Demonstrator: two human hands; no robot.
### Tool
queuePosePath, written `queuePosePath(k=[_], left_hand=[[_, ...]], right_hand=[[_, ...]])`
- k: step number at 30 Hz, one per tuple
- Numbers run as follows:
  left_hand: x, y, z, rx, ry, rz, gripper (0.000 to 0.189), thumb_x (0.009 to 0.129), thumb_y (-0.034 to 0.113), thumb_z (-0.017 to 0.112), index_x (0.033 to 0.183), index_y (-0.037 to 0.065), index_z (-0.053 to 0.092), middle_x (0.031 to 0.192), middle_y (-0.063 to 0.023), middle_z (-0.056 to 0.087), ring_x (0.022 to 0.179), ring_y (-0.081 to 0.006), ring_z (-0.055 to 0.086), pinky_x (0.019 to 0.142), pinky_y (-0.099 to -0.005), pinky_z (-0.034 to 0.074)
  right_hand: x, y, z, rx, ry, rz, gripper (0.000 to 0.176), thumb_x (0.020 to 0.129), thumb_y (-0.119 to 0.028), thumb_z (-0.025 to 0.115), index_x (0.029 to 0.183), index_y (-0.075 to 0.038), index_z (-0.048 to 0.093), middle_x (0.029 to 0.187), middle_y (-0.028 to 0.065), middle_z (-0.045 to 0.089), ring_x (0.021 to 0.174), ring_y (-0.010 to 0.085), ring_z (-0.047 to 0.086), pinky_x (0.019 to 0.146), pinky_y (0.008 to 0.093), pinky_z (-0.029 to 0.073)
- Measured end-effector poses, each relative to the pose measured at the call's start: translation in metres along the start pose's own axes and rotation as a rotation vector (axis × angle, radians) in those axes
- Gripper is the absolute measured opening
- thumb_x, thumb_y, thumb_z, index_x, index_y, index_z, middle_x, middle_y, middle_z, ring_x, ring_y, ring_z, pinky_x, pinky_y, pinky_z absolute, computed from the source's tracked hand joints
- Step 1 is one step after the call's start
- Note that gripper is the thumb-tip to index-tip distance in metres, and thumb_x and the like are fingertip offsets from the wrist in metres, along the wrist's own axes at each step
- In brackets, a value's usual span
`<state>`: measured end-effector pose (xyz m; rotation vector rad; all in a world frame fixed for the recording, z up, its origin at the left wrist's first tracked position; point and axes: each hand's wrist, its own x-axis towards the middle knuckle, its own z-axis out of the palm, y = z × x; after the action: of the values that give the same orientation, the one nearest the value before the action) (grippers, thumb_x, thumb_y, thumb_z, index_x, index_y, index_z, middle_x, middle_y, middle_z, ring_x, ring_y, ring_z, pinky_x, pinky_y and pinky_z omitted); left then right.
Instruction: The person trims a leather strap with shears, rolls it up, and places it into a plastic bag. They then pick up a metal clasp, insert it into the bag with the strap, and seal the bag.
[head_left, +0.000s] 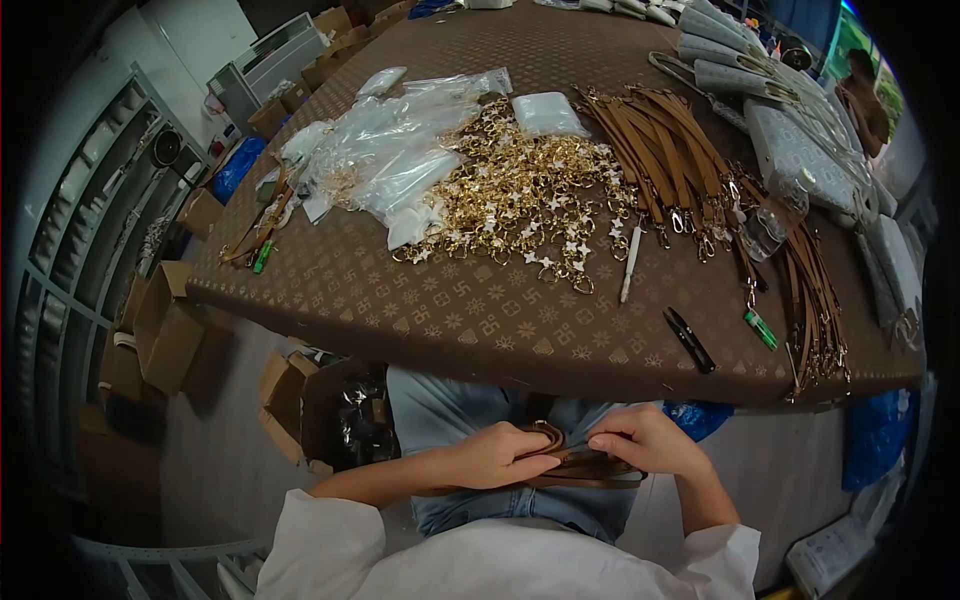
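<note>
Over my lap, below the table edge, my left hand is closed around one looped end of a brown strap. My right hand pinches the same strap bundle from the other side, its fingertips pressed together. The strap lies folded between both hands, with its far end partly behind the fingers. On the brown patterned table lies a heap of gold-coloured clasps with white star charms. Brown straps with metal hooks are spread to its right.
Clear plastic bags lie left of the clasps. Black snips, a white pen-like tool and a green lighter lie near the front edge. White patterned bags are at right. Open cardboard boxes stand on the floor at left.
</note>
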<state>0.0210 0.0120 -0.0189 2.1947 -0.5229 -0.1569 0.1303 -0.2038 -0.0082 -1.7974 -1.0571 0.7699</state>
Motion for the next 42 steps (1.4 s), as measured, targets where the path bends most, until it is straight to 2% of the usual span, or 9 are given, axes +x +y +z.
queuePosePath(k=[3,6,12,19,23,28,30,36,42], left_hand=[[0.002,0.015,-0.021,-0.715,-0.22,-0.301,0.03,0.09,0.029,0.049,0.082,0.0,0.055,0.054,-0.0023,0.044,0.049,-0.0109,0.046,0.047,-0.0265,0.036],[-0.006,0.018,-0.036,-1.272,-0.007,-0.428,0.044,0.095,0.038,0.035,0.084,0.001,0.055,0.051,0.0023,0.042,0.042,-0.0053,0.032,0.043,-0.0226,0.026],[-0.004,-0.01,-0.063,-1.913,0.636,0.206,0.051,0.096,0.043,0.027,0.097,-0.002,0.052,0.055,0.0018,0.039,0.042,-0.0086,0.035,0.043,-0.0248,0.029],[0.017,-0.003,-0.042,-1.403,1.03,0.247,0.064,0.093,0.051,0.03,0.125,-0.003,0.038,0.076,-0.0008,0.04,0.064,-0.0115,0.039,0.062,-0.0264,0.035],[0.036,-0.016,-0.012,-0.942,1.082,0.245,0.07,0.09,0.053,0.035,0.127,-0.007,0.035,0.078,-0.0012,0.04,0.068,-0.0099,0.042,0.065,-0.0248,0.036],[0.025,-0.034,0.019,0.279,0.461,0.197,0.08,0.084,0.058,0.04,0.125,-0.01,0.035,0.113,-0.0201,0.051,0.081,-0.0299,0.052,0.075,-0.0355,0.042],[0.018,-0.029,0.021,0.103,0.326,0.173,0.082,0.08,0.061,0.044,0.12,-0.011,0.038,0.123,-0.0263,0.045,0.084,-0.0366,0.051,0.076,-0.0394,0.041],[0.002,-0.014,0.014,0.471,0.146,0.188,0.061,0.074,0.06,0.053,0.081,0.0,0.052,0.073,-0.0125,0.054,0.064,-0.0276,0.054,0.058,-0.0334,0.045],[-0.003,-0.012,0.001,-0.187,-0.049,-0.185,0.046,0.086,0.045,0.05,0.075,0.0,0.055,0.057,-0.0067,0.049,0.046,-0.0173,0.044,0.048,-0.0267,0.039]], right_hand=[[0.014,0.013,0.009,0.081,-0.013,-0.168,0.021,0.084,-0.019,0.061,0.084,0.002,0.061,0.067,0.0073,0.054,0.058,0.0205,0.051,0.054,0.0289,0.041],[0.02,0.014,0.019,0.264,0.055,-0.273,0.022,0.082,-0.02,0.064,0.085,0.001,0.061,0.068,0.0072,0.054,0.057,0.0183,0.051,0.054,0.0275,0.041],[0.011,0.022,0.039,-0.018,0.512,-0.136,0.028,0.078,-0.013,0.067,0.099,-0.001,0.054,0.069,0.0094,0.05,0.056,0.0207,0.05,0.052,0.0281,0.041],[0.015,0.026,0.064,-0.268,0.415,-0.027,0.015,0.089,-0.013,0.051,0.093,0.0,0.055,0.064,0.0095,0.052,0.055,0.0213,0.053,0.052,0.0315,0.043],[0.021,-0.003,0.057,0.396,-0.074,0.181,0.035,0.095,-0.027,0.04,0.086,0.002,0.057,0.054,0.0064,0.052,0.047,0.0136,0.05,0.046,0.0282,0.04],[0.02,-0.004,0.033,0.958,-0.456,0.432,0.042,0.096,-0.033,0.037,0.084,0.001,0.058,0.053,0.0029,0.052,0.041,0.0069,0.046,0.038,0.0188,0.036],[0.015,0.002,0.03,1.04,-0.515,0.465,0.036,0.094,-0.033,0.043,0.085,-0.001,0.059,0.054,0.0022,0.052,0.041,0.0074,0.046,0.037,0.0195,0.036],[0.002,-0.006,0.009,0.23,-0.265,0.272,0.024,0.085,-0.025,0.059,0.076,-0.003,0.059,0.058,0.0032,0.052,0.052,0.0138,0.053,0.048,0.0292,0.043],[0.014,0.008,0.011,-0.533,0.149,-0.227,0.02,0.085,-0.023,0.058,0.077,-0.005,0.062,0.06,0.0094,0.053,0.053,0.0232,0.049,0.051,0.0304,0.041]])
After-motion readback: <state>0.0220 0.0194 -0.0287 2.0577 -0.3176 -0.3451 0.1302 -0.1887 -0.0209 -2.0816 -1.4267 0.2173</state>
